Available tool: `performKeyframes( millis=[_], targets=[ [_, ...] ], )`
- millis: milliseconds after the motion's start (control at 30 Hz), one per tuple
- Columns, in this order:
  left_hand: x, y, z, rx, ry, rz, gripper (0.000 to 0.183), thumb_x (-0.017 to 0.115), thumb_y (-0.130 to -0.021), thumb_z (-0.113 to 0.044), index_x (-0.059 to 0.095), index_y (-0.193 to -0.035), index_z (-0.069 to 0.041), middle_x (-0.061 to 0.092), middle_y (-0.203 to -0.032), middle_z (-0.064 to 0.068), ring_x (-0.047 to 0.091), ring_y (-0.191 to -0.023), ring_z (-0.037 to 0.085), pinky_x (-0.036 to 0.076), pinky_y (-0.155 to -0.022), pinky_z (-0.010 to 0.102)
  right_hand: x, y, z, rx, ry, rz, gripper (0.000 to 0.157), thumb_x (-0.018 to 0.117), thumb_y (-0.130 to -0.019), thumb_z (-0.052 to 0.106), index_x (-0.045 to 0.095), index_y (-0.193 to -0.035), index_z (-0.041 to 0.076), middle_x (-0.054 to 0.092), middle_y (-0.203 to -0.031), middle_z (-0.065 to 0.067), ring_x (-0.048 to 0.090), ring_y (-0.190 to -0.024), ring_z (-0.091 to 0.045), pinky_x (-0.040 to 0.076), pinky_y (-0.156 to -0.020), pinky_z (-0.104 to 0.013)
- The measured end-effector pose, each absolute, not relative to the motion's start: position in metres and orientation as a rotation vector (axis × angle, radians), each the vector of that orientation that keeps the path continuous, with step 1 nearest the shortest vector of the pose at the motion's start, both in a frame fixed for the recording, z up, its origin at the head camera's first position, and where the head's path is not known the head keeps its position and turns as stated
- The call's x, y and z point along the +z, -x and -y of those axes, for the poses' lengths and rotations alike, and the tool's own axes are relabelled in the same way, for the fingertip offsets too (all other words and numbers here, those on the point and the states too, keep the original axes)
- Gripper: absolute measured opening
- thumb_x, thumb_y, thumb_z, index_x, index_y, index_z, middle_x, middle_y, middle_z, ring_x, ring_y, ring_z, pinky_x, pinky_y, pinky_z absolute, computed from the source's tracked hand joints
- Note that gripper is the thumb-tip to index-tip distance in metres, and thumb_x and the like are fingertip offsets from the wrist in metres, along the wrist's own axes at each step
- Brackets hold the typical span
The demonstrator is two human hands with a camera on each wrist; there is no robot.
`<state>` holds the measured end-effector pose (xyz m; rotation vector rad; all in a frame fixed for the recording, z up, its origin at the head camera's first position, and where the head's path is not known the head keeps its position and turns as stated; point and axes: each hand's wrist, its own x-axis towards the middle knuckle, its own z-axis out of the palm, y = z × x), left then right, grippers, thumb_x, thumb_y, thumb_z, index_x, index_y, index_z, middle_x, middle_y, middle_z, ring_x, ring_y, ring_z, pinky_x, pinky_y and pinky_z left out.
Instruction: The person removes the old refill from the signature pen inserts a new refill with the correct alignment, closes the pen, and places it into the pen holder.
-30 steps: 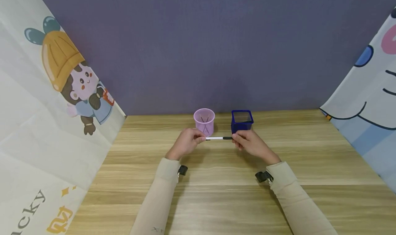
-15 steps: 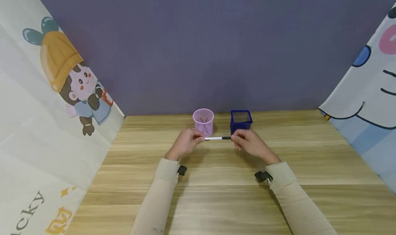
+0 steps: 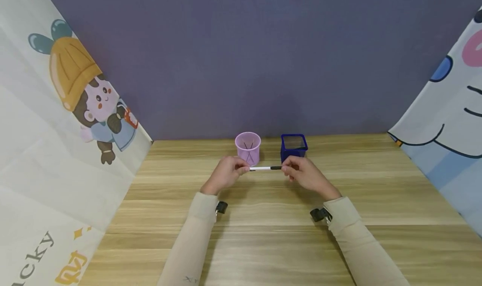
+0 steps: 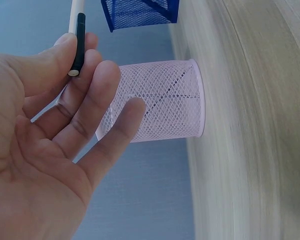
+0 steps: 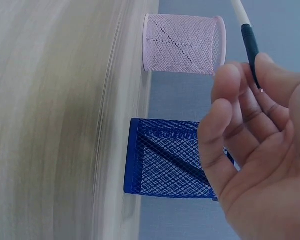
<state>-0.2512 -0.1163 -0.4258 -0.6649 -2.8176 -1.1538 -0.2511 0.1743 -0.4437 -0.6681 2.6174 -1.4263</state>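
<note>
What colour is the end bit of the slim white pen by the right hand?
The end bit is black, best seen in the right wrist view.

On the pale sheet (image 3: 34, 173) at left, dark letters (image 3: 34, 254) are spelling "cky", after one letter that the view is cutting. Beside them an orange character (image 3: 71, 268) is standing, not surely readable. The left sleeve (image 3: 191, 244) is bearing small unreadable marks (image 3: 190, 279).

Wood tbl (image 3: 271, 248), grey-purple wall (image 3: 244, 60), cartoon sheets (image 3: 37, 160) L/R
</note>
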Motion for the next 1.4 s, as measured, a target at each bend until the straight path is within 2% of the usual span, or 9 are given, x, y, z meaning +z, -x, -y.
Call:
performKeyframes(
  millis=[133,267,467,567,800,1067,1300,1400],
  targets=[
    [-0.4270,0.2510,0.1163,-1.156,0.657,2.815,0.008,0.072,-0.095,-0.014,0.079,-0.096,-0.009,0.074,-0.095,0.003,0.060,-0.081,0.013,0.053,-0.074,0.028,-0.4439,0.2510,-0.1742,-1.425,0.663,-2.622,0.014,0.061,-0.104,0.018,0.067,-0.105,0.005,0.064,-0.090,-0.025,0.065,-0.073,-0.040,0.050,-0.056,-0.027],
    [-0.4273,0.2509,0.1156,-1.163,0.657,2.816,0.009,0.072,-0.095,-0.014,0.079,-0.097,-0.009,0.075,-0.096,0.004,0.061,-0.081,0.013,0.054,-0.075,0.028,-0.4444,0.2503,-0.1753,-1.424,0.642,-2.619,0.018,0.062,-0.104,0.022,0.067,-0.107,0.005,0.063,-0.089,-0.023,0.065,-0.073,-0.039,0.049,-0.055,-0.027],
    [-0.4244,0.2502,0.1133,-1.165,0.651,2.824,0.010,0.071,-0.096,-0.015,0.079,-0.099,-0.010,0.076,-0.098,0.004,0.062,-0.083,0.013,0.054,-0.076,0.028,-0.4434,0.2495,-0.1764,-1.432,0.626,-2.614,0.023,0.060,-0.105,0.026,0.067,-0.107,0.004,0.062,-0.084,-0.014,0.063,-0.072,-0.035,0.048,-0.054,-0.027],
    [-0.4234,0.2501,0.1129,-1.165,0.645,2.828,0.009,0.071,-0.096,-0.014,0.079,-0.098,-0.009,0.075,-0.098,0.004,0.062,-0.082,0.013,0.054,-0.075,0.028,-0.4427,0.2498,-0.1750,-1.424,0.626,-2.620,0.022,0.057,-0.106,0.025,0.067,-0.103,0.006,0.063,-0.081,-0.009,0.063,-0.071,-0.035,0.047,-0.054,-0.027],
    [-0.4238,0.2506,0.1130,-1.158,0.656,2.820,0.008,0.072,-0.095,-0.015,0.079,-0.095,-0.009,0.074,-0.093,0.003,0.059,-0.079,0.011,0.052,-0.072,0.026,-0.4423,0.2504,-0.1748,-1.397,0.680,-2.613,0.033,0.051,-0.109,0.025,0.066,-0.085,0.007,0.064,-0.071,-0.015,0.059,-0.065,-0.039,0.043,-0.054,-0.025],
    [-0.4261,0.2517,0.1144,-1.148,0.677,2.808,0.009,0.072,-0.095,-0.014,0.079,-0.096,-0.008,0.074,-0.093,0.004,0.059,-0.079,0.011,0.052,-0.072,0.026,-0.4444,0.2511,-0.1735,-1.437,0.669,-2.546,0.038,0.049,-0.110,0.025,0.066,-0.091,-0.002,0.063,-0.071,-0.017,0.058,-0.063,-0.037,0.042,-0.050,-0.025],
    [-0.4261,0.2512,0.1151,-1.157,0.675,2.806,0.011,0.072,-0.095,-0.015,0.079,-0.097,-0.006,0.074,-0.093,0.004,0.059,-0.079,0.011,0.051,-0.072,0.027,-0.4456,0.2511,-0.1738,-1.424,0.692,-2.579,0.038,0.052,-0.108,0.030,0.066,-0.087,0.001,0.063,-0.070,-0.011,0.058,-0.061,-0.031,0.041,-0.051,-0.024],
    [-0.4260,0.2507,0.1156,-1.160,0.671,2.805,0.010,0.073,-0.095,-0.014,0.079,-0.096,-0.006,0.074,-0.092,0.004,0.058,-0.078,0.011,0.051,-0.072,0.026,-0.4461,0.2514,-0.1732,-1.416,0.689,-2.600,0.035,0.053,-0.108,0.027,0.064,-0.086,0.003,0.063,-0.070,-0.013,0.057,-0.061,-0.028,0.041,-0.052,-0.023]
  ],
)
